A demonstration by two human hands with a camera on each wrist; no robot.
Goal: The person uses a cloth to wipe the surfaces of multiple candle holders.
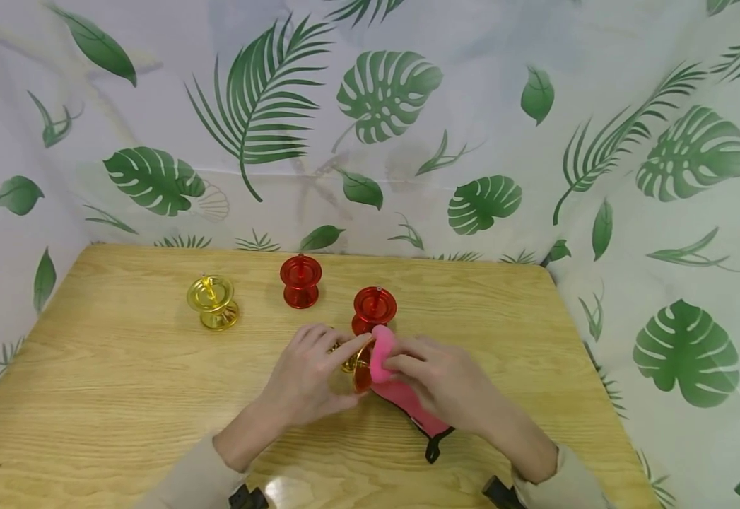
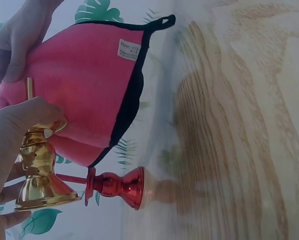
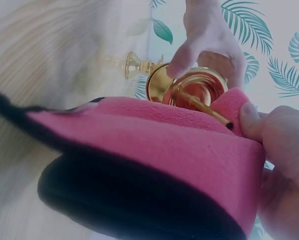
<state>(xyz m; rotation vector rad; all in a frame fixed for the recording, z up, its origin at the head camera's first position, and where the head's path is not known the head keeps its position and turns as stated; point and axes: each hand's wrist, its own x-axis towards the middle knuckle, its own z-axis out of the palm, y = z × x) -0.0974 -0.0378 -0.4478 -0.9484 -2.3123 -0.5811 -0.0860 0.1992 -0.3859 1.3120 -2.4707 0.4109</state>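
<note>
My left hand grips a gold candle holder by its upper dish, tipped so that the dish faces right in the head view. A pink cloth with black edging and a hanging loop is pinched in my right hand. Its folded part lies at the dish's open face. In the right wrist view, the gold spike rises from the dish beside the pink cloth. Some of the dish is hidden by fingers and cloth. Just behind the hands stands a red candle holder.
Another red candle holder stands upright near the table's back edge. To its left is a second gold candle holder. The wooden table meets a leaf-patterned sheet at the back and sides.
</note>
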